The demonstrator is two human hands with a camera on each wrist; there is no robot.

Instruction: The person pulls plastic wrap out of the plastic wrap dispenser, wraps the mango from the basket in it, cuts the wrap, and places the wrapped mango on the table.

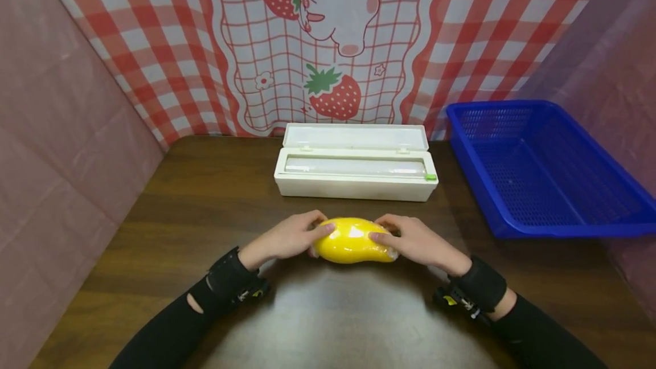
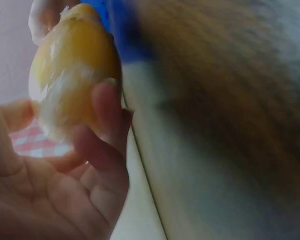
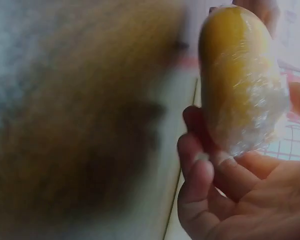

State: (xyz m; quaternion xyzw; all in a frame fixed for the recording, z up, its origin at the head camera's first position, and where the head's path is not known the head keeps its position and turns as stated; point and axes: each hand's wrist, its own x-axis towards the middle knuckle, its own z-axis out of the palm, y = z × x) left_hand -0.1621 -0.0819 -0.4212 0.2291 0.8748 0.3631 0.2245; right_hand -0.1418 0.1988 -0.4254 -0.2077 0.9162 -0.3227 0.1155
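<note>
Both hands hold a yellow mango (image 1: pixel 352 244) wrapped in clear cling film, lying sideways between them over the table. At its left end, the left hand (image 1: pixel 292 236) grips with the thumb on top and fingers curled beneath. The right hand (image 1: pixel 417 241) grips the other end the same way. Film is bunched and creased at the end by the right palm, as the right wrist view shows on the mango (image 3: pixel 245 85). In the left wrist view the film over the mango (image 2: pixel 77 65) looks smoother, with some wrinkles.
Behind the hands stands a white cling film dispenser (image 1: pixel 356 188), its lid (image 1: pixel 353 136) raised, with a film roll (image 1: pixel 353 166) inside and a green slider (image 1: pixel 430 177) at its right end. A blue plastic basket (image 1: pixel 564 229) sits at the right. A checked cloth (image 1: pixel 189 33) hangs behind the wooden table (image 1: pixel 205 187).
</note>
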